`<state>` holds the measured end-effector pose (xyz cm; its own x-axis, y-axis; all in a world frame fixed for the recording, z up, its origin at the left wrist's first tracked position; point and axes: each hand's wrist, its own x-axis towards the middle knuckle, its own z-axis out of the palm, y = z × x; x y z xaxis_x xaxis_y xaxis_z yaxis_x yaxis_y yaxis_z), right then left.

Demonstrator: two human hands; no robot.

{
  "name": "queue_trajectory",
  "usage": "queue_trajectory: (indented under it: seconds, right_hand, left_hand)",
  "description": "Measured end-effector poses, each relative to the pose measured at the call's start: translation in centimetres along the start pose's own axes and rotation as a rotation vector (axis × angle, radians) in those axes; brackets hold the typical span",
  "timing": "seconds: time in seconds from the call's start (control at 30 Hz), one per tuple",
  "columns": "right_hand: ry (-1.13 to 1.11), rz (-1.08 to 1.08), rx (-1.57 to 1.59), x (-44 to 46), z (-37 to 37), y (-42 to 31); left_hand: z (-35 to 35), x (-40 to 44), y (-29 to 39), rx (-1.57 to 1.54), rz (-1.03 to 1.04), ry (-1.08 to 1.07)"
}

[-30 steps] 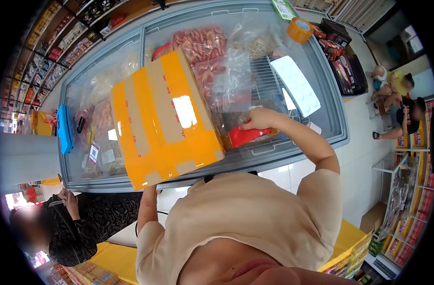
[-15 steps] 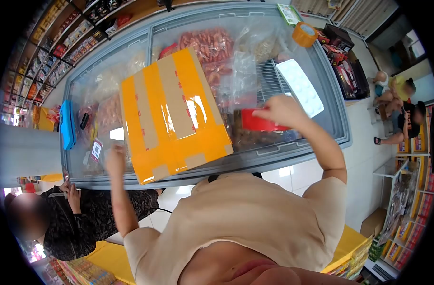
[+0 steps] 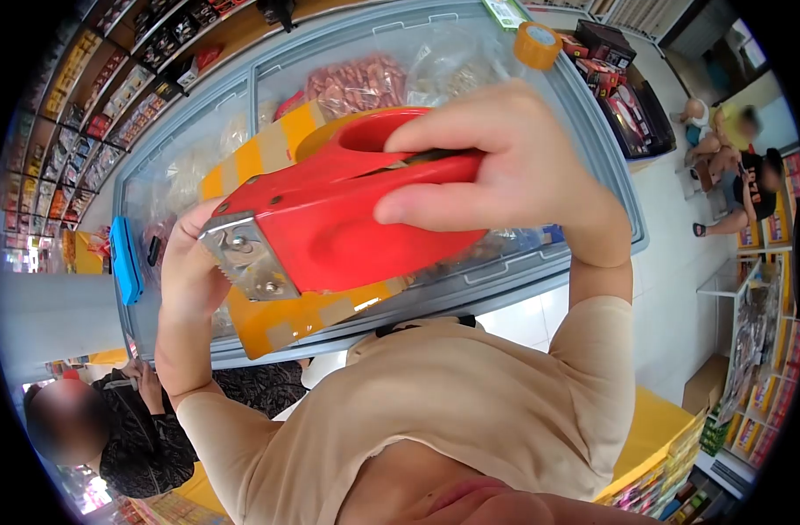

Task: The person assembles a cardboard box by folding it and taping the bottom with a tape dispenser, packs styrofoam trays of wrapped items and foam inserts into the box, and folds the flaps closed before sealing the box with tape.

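Close in front of me is a red tape dispenser (image 3: 365,219) with a toothed metal blade at its left end. My right hand (image 3: 513,166) grips its looped handle, thumb on the near side. At the blade end my left hand (image 3: 188,262) curls around the dispenser's front, its fingertips partly hidden behind it. Below lies a cardboard box (image 3: 282,328) crossed by strips of orange tape, mostly covered by the dispenser. It rests on the glass top of a chest freezer (image 3: 592,188) with bagged frozen food inside.
A roll of orange tape (image 3: 537,45) stands at the freezer's far right corner. On the left rim sits a blue case (image 3: 125,260). A person in dark clothing (image 3: 146,446) is at the lower left; others sit at the right. Stocked shelves (image 3: 111,96) line the left.
My right hand has lifted the red dispenser off the freezer top and brought it up and left over the box. My left hand has moved to its blade end.
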<state>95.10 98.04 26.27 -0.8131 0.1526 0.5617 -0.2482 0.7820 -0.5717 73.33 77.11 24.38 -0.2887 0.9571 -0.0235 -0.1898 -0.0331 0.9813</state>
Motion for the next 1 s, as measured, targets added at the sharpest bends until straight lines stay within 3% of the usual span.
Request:
queue_trajectory:
  seconds: [0.07,0.13,0.2,0.27,0.3,0.4,0.43,0.53,0.6,0.67,0.73,0.77,0.87,0.9,0.97,1.0]
  right_hand:
    - [0.048,-0.007,-0.008,1.0,0.7,0.5]
    - [-0.058,0.162,0.038,2.3,1.3,1.0]
    - [-0.067,0.164,0.096,3.4,2.0,2.1]
    - [-0.191,0.3,0.149,4.3,2.4,3.0]
    - [-0.184,0.223,0.074,4.6,2.6,3.6]
    - [-0.225,0.218,0.065,5.2,2.5,3.6]
    - [-0.228,0.219,0.068,5.5,2.5,3.7]
    - [-0.312,0.328,0.286,6.1,2.9,3.9]
    - [-0.389,0.403,0.352,6.2,3.4,4.1]
    - [-0.418,0.353,0.255,6.1,3.5,4.7]
    - [-0.46,0.295,0.17,5.7,2.9,6.5]
    - [-0.477,0.286,0.18,5.3,2.0,8.2]
    - [-0.514,0.462,0.26,2.3,-0.9,13.7]
    - [-0.554,0.531,0.235,0.9,-0.7,16.2]
    - [-0.761,0.683,0.005,-0.9,1.8,18.6]
    - [-0.782,0.652,-0.024,-2.8,4.6,21.0]
  left_hand:
    - [-0.3,0.5,0.0,-0.027,-0.081,0.04]
    - [-0.3,1.1,0.0,0.038,-0.05,0.211]
    - [-1.4,1.4,0.1,0.116,-0.034,0.149]
    - [-1.4,1.7,0.7,-0.124,-0.207,0.268]
    - [-4.5,1.3,0.1,-0.286,-0.237,-0.036]
    - [-4.7,0.5,-0.1,-0.362,-0.182,-0.052]
    - [-4.6,0.0,-0.5,-0.225,-0.151,0.12]
    - [-1.8,0.8,-0.2,-0.32,-0.126,0.269]
    - [-3.4,1.1,-1.3,-0.209,-0.097,0.376]
    - [-6.5,0.8,-1.9,0.08,-0.147,0.256]
    - [-7.6,-0.6,0.5,0.141,-0.098,0.514]
    - [-10.1,-2.1,1.9,0.217,-0.103,0.514]
    - [-20.4,-8.2,4.1,0.27,0.004,0.785]
    - [-24.9,-10.8,3.1,0.339,-0.01,0.902]
    - [-32.7,-15.3,-3.2,0.672,-0.273,0.958]
    - [-34.8,-15.6,-8.9,1.109,-0.305,0.807]
